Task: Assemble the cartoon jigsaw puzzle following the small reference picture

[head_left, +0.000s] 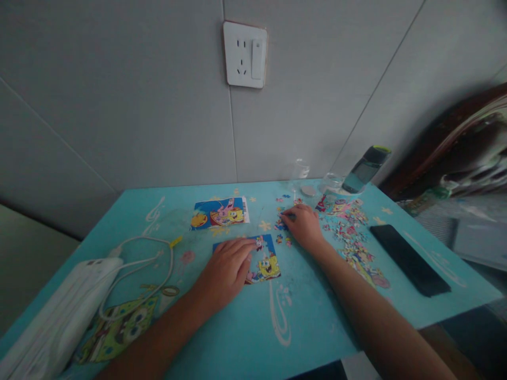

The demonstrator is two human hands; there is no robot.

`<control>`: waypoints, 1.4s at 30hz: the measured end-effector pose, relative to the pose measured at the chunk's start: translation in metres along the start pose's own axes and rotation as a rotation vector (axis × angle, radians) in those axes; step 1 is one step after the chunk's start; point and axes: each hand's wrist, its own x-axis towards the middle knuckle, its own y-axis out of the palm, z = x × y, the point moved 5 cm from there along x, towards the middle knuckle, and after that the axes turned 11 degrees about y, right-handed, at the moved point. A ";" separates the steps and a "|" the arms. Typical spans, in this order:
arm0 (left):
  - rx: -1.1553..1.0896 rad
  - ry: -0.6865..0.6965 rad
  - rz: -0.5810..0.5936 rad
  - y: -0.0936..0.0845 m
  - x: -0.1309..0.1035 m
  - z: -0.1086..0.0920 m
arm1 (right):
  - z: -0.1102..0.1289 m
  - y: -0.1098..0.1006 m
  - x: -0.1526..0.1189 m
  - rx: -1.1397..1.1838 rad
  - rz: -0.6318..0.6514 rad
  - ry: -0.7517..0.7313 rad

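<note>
My left hand (232, 266) lies flat, fingers stretched out, over a partly assembled SpongeBob jigsaw puzzle (271, 264), hiding much of its left side. To the right of it, my right hand (303, 224) is at a small group of loose puzzle pieces (279, 239). Its thumb and fingers are pinched together, apparently on a small dark blue puzzle piece (291, 217), mostly hidden by the fingertips. A larger spread of mixed puzzle pieces (348, 230) lies beyond the right wrist. Behind my left hand is a SpongeBob picture card (222, 212).
A white power strip (59, 311) with a looped cable (172, 264) occupies the left side, beside a SpongeBob sheet (127, 327). A black phone (407, 258) lies at right. A bottle (364, 171) and clear containers (301, 171) stand at the back, near the wall (158, 105).
</note>
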 end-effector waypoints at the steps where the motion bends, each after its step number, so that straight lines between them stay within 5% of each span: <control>1: -0.010 -0.003 -0.009 0.000 0.000 0.001 | 0.000 0.000 0.000 0.012 0.008 0.003; 20: 0.037 0.035 0.059 -0.004 0.004 -0.003 | 0.005 -0.006 0.001 0.392 0.193 0.026; 29: 0.124 0.111 0.112 -0.004 0.010 -0.008 | 0.018 -0.025 -0.045 0.571 0.450 -0.219; 36: 0.097 0.097 0.080 -0.007 0.012 -0.009 | 0.037 -0.019 -0.067 0.629 0.668 -0.120; 42: 0.114 0.094 0.076 -0.007 0.013 -0.013 | 0.038 -0.012 -0.068 0.659 0.666 -0.086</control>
